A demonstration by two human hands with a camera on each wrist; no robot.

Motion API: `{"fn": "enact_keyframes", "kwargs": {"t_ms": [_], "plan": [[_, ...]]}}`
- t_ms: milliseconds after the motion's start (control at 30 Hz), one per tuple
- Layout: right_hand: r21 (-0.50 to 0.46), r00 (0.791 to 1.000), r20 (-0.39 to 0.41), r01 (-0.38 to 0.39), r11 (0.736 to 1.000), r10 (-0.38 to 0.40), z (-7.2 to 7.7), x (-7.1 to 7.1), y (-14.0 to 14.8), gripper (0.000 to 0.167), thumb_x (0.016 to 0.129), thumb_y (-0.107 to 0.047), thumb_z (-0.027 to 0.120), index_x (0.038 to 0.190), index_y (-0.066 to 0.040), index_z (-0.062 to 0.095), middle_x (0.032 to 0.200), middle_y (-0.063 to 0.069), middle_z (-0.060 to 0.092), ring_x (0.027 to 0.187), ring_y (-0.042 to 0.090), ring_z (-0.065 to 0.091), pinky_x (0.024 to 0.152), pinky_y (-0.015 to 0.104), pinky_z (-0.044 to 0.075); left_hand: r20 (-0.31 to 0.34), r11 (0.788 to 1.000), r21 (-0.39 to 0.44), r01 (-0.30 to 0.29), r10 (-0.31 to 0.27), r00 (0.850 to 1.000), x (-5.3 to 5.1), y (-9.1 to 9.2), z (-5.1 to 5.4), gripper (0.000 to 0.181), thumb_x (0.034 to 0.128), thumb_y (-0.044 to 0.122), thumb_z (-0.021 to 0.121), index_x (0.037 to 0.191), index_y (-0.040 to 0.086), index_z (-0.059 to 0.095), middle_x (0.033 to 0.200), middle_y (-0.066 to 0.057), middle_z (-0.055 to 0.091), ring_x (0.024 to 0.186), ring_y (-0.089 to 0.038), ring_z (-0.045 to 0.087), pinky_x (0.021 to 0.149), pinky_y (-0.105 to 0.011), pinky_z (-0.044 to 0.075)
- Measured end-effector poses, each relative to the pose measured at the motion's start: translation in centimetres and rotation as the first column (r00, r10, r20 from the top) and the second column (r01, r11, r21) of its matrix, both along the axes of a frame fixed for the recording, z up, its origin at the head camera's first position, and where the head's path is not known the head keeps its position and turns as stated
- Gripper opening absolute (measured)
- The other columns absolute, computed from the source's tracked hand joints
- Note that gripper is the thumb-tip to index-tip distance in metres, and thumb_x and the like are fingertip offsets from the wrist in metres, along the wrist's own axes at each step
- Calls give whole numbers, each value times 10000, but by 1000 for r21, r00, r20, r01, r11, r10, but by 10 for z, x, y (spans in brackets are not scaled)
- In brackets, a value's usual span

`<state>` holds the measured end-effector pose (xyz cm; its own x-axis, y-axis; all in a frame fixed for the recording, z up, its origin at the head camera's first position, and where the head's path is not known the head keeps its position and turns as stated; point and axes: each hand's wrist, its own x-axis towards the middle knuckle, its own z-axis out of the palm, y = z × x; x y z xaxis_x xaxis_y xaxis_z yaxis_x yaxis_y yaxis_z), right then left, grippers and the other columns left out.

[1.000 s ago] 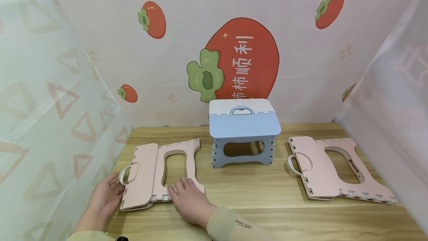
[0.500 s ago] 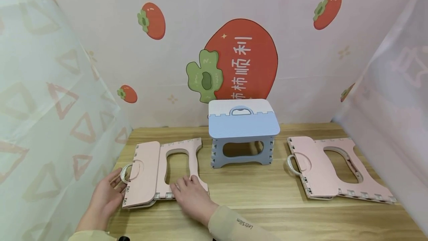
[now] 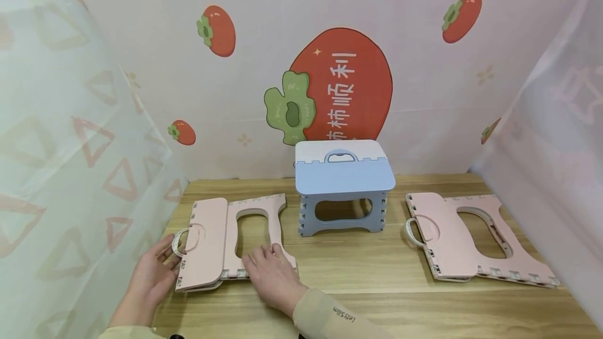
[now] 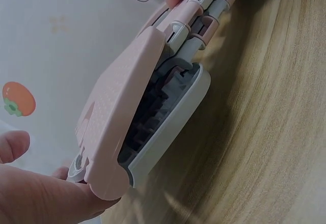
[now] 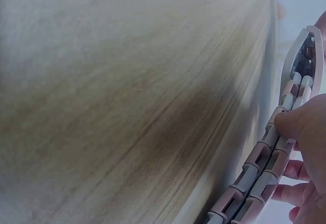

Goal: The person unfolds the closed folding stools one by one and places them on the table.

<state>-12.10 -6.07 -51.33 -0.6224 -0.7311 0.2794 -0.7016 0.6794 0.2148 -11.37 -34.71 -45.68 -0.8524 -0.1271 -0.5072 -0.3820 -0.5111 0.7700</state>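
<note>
One pink folding stool (image 3: 205, 245) lies between your left grip (image 3: 154, 272), thumb apart, and right grip (image 3: 273, 277), clamped on it.

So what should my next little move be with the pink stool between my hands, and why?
Probably ease its pink seat half away from the pale half with the left hand: the stool is folded, those halves show a gap at the end, and the right hand grips the leg frame, so it could steady that side.
</note>
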Motion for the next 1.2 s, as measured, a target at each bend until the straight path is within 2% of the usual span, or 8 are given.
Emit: {"fn": "enact_keyframes", "kwargs": {"t_ms": [267,467,600,733,833,967,1100,1200], "plan": [[47,1000,-10,3,999,-2,1,-2,3,355,1061,-257,463,1407,-217,534,1169,-52,530,1040,146,458,845,308,341,-17,1000,11,11,-11,1000,2,5,1,219,1082,405,451,1279,342,376,1344,69,280,1215,-81,408,1047,-274,372],[11,999,43,-26,1000,26,3,-2,6,356,1060,-188,476,1411,-161,532,1225,-21,539,1115,147,514,1022,342,424,-27,1000,20,17,-16,999,1,6,2,329,1089,413,421,1386,361,287,1420,64,236,1310,-103,348,1098,-274,340],[-36,998,44,-46,998,48,1,-4,7,348,1041,-131,497,1385,-129,548,1195,-1,541,1081,151,521,1025,324,446,-25,999,33,7,-6,1000,0,5,2,426,1095,404,401,1472,359,208,1450,60,239,1370,-111,302,1148,-274,305],[-74,998,32,-60,995,63,-1,-6,9,345,1030,-112,515,1372,-113,558,1173,8,541,1058,154,527,1019,315,466,-36,1000,19,17,-16,999,-1,4,1,599,1098,393,410,1577,276,71,1430,42,301,1372,-121,309,1218,-287,250],[-91,998,3,-70,993,70,-1,-7,11,323,1031,-126,529,1352,-122,566,1159,6,545,1045,153,537,1002,311,480,-62,999,2,43,-43,997,1,2,0,500,1105,364,405,1535,219,196,1325,58,459,1284,-97,410,1168,-272,331],[-138,996,-32,-90,986,86,-1,-8,14,285,1020,-138,556,1303,-126,589,1127,5,552,1021,153,547,985,310,495,-126,996,54,64,-57,990,3,-1,-2,222,1115,296,394,1263,172,504,1141,57,617,1144,-78,530,1016,-240,443],[-179,994,-39,-107,978,102,0,-10,15,233,1029,-173,568,1256,-129,597,1091,3,552,999,152,555,980,313,502,-169,987,157,45,-18,985,3,-5,-1,254,1111,233,425,1075,139,659,1078,-2,654,1068,-112,591,981,-241,483],[-188,993,-37,-113,976,108,1,-11,16,222,1037,-228,574,1236,-132,598,1078,0,548,992,152,558,975,311,505,-189,978,209,27,13,982,3,-6,0,284,1107,194,436,1040,97,694,1051,-36,662,1034,-133,617,979,-237,492]]}}
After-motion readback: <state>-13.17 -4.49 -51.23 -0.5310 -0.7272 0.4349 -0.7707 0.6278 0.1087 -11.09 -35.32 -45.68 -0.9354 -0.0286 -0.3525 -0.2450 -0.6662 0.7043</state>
